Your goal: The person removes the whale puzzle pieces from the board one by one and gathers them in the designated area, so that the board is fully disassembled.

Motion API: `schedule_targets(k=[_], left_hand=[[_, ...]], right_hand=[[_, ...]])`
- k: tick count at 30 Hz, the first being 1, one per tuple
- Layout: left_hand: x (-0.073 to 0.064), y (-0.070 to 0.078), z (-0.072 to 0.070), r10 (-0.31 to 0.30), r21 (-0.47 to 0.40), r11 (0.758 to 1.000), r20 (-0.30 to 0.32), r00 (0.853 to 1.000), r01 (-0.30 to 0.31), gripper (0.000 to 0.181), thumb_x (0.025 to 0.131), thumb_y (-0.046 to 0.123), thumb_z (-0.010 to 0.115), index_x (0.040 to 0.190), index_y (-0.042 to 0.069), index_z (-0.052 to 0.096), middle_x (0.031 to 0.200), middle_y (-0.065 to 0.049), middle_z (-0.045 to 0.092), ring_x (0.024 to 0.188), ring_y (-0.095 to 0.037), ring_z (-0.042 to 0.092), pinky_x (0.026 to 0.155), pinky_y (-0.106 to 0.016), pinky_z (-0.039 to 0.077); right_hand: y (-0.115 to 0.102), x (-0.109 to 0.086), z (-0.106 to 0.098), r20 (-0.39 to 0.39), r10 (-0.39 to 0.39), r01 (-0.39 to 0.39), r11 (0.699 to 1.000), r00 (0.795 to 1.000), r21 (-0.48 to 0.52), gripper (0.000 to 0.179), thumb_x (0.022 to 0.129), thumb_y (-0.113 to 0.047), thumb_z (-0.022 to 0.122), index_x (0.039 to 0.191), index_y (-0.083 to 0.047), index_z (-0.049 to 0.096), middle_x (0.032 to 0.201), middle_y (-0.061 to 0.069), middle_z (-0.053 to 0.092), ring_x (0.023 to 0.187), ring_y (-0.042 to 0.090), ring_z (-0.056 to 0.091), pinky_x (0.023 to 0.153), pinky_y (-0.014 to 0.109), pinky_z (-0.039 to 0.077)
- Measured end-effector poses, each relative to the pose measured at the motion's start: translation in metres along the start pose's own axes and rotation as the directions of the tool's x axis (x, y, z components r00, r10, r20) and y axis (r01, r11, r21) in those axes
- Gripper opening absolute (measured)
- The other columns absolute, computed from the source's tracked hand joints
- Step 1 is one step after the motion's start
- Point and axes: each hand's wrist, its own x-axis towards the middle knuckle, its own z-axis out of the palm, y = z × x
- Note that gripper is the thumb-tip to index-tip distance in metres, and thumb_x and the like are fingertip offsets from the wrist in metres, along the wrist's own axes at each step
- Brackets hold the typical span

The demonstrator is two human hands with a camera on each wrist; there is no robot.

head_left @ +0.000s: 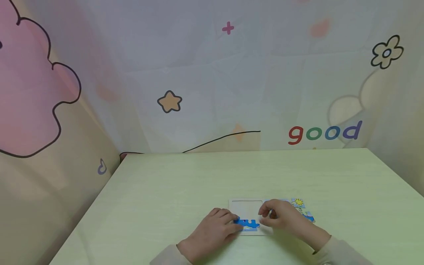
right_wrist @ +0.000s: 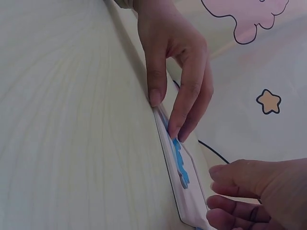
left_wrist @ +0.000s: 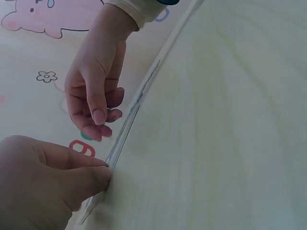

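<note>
A white puzzle board with a raised rim lies on the table near its front edge. Blue jigsaw pieces fill part of its lower left side. My left hand rests on that side; in the right wrist view its fingertips touch the blue pieces, while its thumb sits apart at the rim. Over the board's right part hovers my right hand, fingers loosely bent, with a gap between thumb and forefinger. Nothing shows in the right hand in the left wrist view either.
More jigsaw pieces, one with a yellow sun and one partly blue, lie right of the board, partly hidden behind the right hand. A pale green table spreads around. Printed cloth hangs behind and at the sides.
</note>
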Motion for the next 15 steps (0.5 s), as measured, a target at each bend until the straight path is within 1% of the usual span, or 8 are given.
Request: schedule_targets(k=[4, 5, 8, 11, 15], left_hand=[[0.0, 0.0, -0.001, 0.001, -0.023, 1.0, 0.021, 1.0, 0.0, 0.016, 0.094, 0.031, 0.062, 0.106, 0.031, 0.073, 0.109, 0.012, 0.068, 0.103, -0.007, 0.059, 0.092, -0.024, 0.045], [0.0, 0.0, -0.001, 0.001, -0.025, 1.0, 0.019, 1.0, -0.001, 0.016, 0.094, 0.031, 0.062, 0.106, 0.031, 0.073, 0.109, 0.011, 0.068, 0.103, -0.007, 0.059, 0.092, -0.024, 0.045], [0.0, 0.0, 0.0, 0.0, -0.031, 1.0, 0.011, 1.0, 0.001, 0.016, 0.094, 0.031, 0.061, 0.105, 0.031, 0.073, 0.108, 0.012, 0.068, 0.102, -0.007, 0.06, 0.092, -0.024, 0.045], [0.0, 0.0, 0.0, -0.005, -0.043, 0.999, 0.005, 1.0, 0.006, 0.017, 0.094, 0.031, 0.062, 0.105, 0.03, 0.073, 0.108, 0.012, 0.069, 0.102, -0.006, 0.06, 0.091, -0.023, 0.045], [0.0, 0.0, -0.001, -0.025, -0.085, 0.996, 0.004, 1.0, 0.025, 0.016, 0.092, 0.031, 0.064, 0.106, 0.026, 0.072, 0.108, 0.013, 0.07, 0.102, -0.005, 0.062, 0.091, -0.023, 0.044]], right_hand=[[-0.003, 0.004, 0.008, 0.015, 0.013, -0.014, 0.999, 1.0, 0.03, 0.011, 0.083, -0.012, 0.071, 0.09, -0.005, 0.066, 0.077, -0.003, 0.062, 0.058, 0.0, 0.047, 0.055, 0.019, 0.042], [-0.004, 0.005, 0.01, 0.015, 0.015, -0.015, 1.0, 1.0, 0.019, 0.011, 0.082, -0.011, 0.072, 0.09, -0.005, 0.066, 0.077, -0.003, 0.061, 0.058, 0.0, 0.047, 0.055, 0.019, 0.042], [-0.006, 0.008, 0.016, -0.007, 0.013, -0.013, 0.999, 1.0, -0.051, 0.012, 0.079, -0.011, 0.074, 0.088, -0.007, 0.068, 0.078, -0.004, 0.06, 0.06, 0.0, 0.044, 0.056, 0.019, 0.04], [-0.009, 0.01, 0.02, -0.028, 0.013, -0.017, 0.989, 1.0, -0.146, 0.012, 0.076, -0.014, 0.077, 0.084, -0.011, 0.068, 0.079, -0.005, 0.058, 0.063, 0.002, 0.042, 0.058, 0.019, 0.038], [-0.012, 0.011, 0.023, -0.032, 0.028, -0.034, 0.98, 0.999, -0.195, 0.015, 0.076, -0.017, 0.079, 0.081, -0.014, 0.066, 0.08, -0.005, 0.057, 0.066, 0.004, 0.042, 0.06, 0.02, 0.038]])
